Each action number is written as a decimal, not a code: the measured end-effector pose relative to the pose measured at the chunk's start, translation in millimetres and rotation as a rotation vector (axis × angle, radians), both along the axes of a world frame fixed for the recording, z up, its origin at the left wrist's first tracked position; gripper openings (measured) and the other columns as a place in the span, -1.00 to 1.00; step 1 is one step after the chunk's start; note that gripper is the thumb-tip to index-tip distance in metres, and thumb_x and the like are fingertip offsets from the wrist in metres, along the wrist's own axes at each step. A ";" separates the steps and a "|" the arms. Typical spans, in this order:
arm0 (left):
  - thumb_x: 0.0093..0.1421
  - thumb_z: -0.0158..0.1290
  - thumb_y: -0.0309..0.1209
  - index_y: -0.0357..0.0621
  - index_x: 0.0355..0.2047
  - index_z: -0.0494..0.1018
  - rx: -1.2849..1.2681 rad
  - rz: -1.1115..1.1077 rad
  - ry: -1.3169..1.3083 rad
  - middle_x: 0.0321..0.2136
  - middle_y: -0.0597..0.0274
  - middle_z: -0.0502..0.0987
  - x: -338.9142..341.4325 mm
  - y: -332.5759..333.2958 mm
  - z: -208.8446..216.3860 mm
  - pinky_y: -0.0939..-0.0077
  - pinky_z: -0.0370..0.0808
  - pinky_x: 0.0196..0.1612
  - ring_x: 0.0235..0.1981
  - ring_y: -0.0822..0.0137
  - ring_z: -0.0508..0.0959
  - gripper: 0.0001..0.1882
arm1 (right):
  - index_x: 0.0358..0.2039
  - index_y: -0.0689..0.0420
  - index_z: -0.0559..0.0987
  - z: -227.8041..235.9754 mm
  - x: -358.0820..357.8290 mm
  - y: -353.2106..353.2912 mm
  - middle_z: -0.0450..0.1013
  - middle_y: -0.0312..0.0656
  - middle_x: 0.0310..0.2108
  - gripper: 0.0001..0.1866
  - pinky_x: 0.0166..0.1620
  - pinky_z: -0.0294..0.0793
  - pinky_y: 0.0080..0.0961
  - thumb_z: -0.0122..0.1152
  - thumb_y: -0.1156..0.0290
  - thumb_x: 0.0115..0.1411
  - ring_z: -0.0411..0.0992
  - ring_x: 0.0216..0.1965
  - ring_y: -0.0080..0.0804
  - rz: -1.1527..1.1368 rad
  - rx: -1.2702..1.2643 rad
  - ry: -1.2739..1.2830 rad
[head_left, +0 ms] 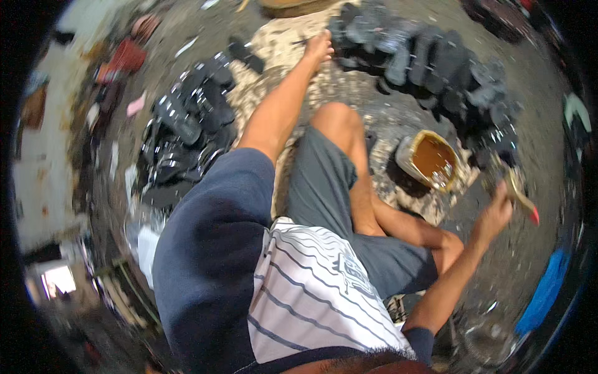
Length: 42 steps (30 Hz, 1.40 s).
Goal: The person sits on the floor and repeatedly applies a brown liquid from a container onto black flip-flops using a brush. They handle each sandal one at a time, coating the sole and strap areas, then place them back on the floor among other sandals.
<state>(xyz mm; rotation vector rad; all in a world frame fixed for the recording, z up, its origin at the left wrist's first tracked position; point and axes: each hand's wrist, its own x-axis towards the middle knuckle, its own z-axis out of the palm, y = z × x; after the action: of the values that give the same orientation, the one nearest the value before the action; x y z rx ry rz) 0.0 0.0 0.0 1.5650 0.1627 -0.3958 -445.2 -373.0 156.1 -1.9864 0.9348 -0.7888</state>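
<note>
My left arm stretches forward, and my left hand (320,48) is beside the near end of a long curved row of black sandals or soles (430,59). Its fingers are blurred, so whether they grip one of them is unclear. Out to the right, my right hand (497,209) is closed around a brush (521,198) whose handle has a red tip. Between that hand and my legs stands a whitish tub (407,159) holding brown-orange liquid, probably glue, with its rim crusted.
A heap of shiny black sandals (187,118) lies on my left. One dark sole (245,55) rests apart, on pale spotted ground. A blue sheet (543,293) is at the far right, and a pink scrap (136,104) lies left of the heap.
</note>
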 end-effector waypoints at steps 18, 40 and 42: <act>0.17 0.09 0.00 -0.17 0.01 0.52 1.420 0.125 -0.138 -0.03 -0.19 0.55 -67.8 341.7 -38.5 0.07 0.46 0.07 0.00 -0.15 0.56 -0.44 | -0.10 0.28 0.64 -15.7 36.3 54.9 0.60 -0.17 -0.27 -0.51 -0.09 0.40 -0.54 0.17 0.04 0.31 0.44 -0.24 -0.53 0.173 0.064 0.231; 0.15 0.22 -0.14 -0.31 0.00 0.44 -0.084 -0.398 -0.365 -0.26 0.15 0.59 -261.9 39.3 190.5 0.46 0.58 -0.18 -0.33 0.31 0.62 -0.46 | -0.17 0.02 0.66 -47.8 -20.5 -6.2 0.60 -0.13 -0.28 -0.72 -0.12 0.45 -0.08 0.30 0.16 0.16 0.50 -0.18 -0.15 0.099 -0.513 0.600; 0.22 0.09 -0.08 -0.23 -0.15 0.46 -0.404 -0.292 -0.058 -0.33 0.17 0.58 -287.8 13.2 190.3 0.48 0.60 -0.30 -0.42 0.32 0.59 -0.57 | -0.23 0.15 0.64 5.7 -7.0 26.7 0.60 -0.18 -0.35 -0.65 -0.23 0.47 -0.32 0.30 0.10 0.20 0.51 -0.35 -0.35 0.031 -0.051 0.147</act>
<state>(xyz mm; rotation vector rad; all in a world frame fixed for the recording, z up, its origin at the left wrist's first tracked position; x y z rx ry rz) -287.8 13.2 190.3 1.1993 -0.1851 -0.5728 -452.3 -346.2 161.8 -2.1213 0.9746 -0.6620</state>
